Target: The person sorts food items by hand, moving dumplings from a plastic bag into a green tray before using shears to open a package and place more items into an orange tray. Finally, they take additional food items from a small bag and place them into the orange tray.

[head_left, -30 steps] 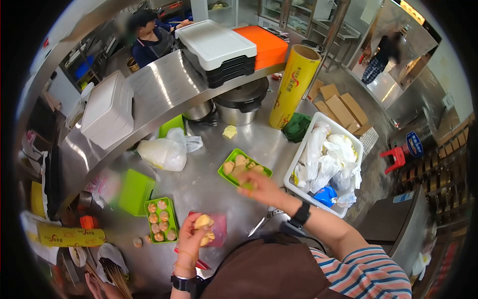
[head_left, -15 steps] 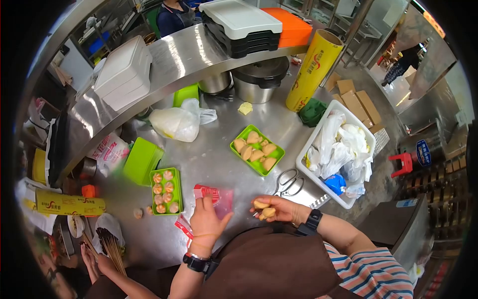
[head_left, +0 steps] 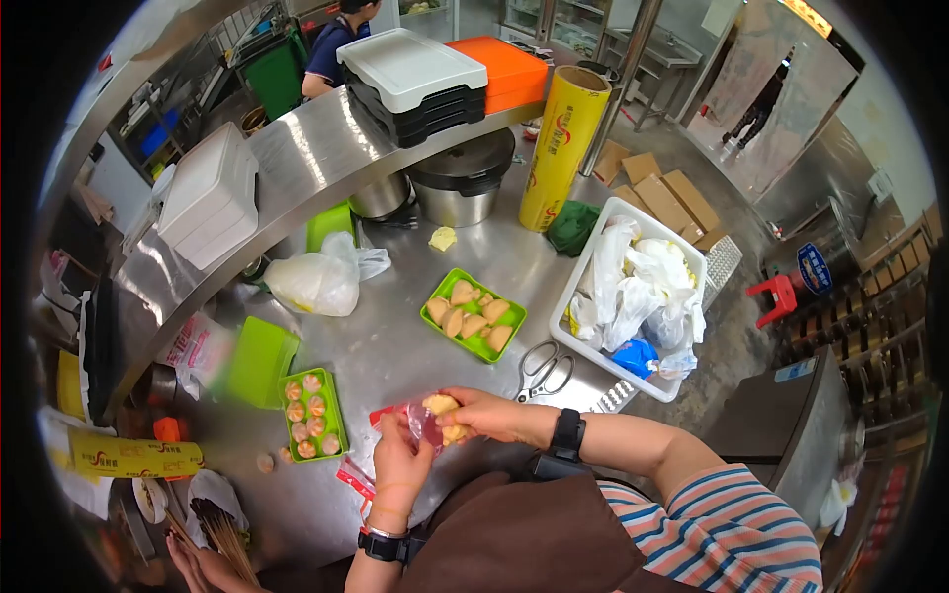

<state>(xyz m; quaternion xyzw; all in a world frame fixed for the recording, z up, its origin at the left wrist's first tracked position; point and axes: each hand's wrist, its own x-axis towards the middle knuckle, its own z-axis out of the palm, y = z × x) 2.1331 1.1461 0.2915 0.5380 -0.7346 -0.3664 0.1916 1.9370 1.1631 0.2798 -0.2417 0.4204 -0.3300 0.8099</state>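
My left hand (head_left: 398, 457) pinches a clear plastic bag with red print (head_left: 423, 423) near the front edge of the steel table. At the bag's mouth, my right hand (head_left: 484, 413) holds tan, folded food pieces (head_left: 445, 405) between thumb and fingers. Above my hands lies a green tray (head_left: 503, 348) with several similar tan pieces. Another green tray (head_left: 341, 437) to the left holds several round pink-and-orange balls (head_left: 314, 405), with a green lid or box (head_left: 261, 364) beside it. A red and white packet (head_left: 356, 478) lies by my left wrist.
Scissors (head_left: 544, 373) lie right of the tan pieces' tray. A white bin (head_left: 566, 296) holds plastic bags. Behind stand a yellow roll (head_left: 563, 148) and a lidded pot (head_left: 460, 178). A co-worker's hands (head_left: 198, 563) are at lower left, near skewers (head_left: 229, 549).
My right hand has moved left with the tan pieces to the bag in my left hand. The view has shifted, and the person behind the shelf shows more.
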